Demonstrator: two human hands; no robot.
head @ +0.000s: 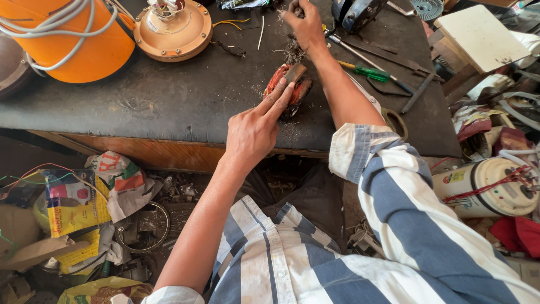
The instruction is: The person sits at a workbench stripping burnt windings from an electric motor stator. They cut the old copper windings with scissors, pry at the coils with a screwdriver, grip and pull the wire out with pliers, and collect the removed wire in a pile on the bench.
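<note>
The motor winding (289,84), a reddish coil of copper wire round a dark core, sits on the dark workbench top (169,95) close to its near edge, with only a narrow strip of bench between it and the drop to the floor. Its long axis runs roughly from near-left to far-right, tilted away from the person. The left hand (253,132) rests against its near side, index and middle fingers stretched out flat along the coil and the other fingers curled under; it steadies rather than grips. The right hand (306,28) is well beyond the winding, near the far edge of the bench, its fingers pinched shut on something small and dark that cannot be made out, above a tuft of loose wire scraps (292,52).

To the left of the winding the bench is open as far as the round tan motor housing (173,29) and the orange drum (73,36) wrapped with white cable at the far left corner. To the right the room is tighter: a green-handled screwdriver (368,72) and other long dark tools lie slanted just past the right forearm. Below the bench edge, wrappers and wire litter the floor at the left, and a white cylindrical appliance (489,186) lies at the right.
</note>
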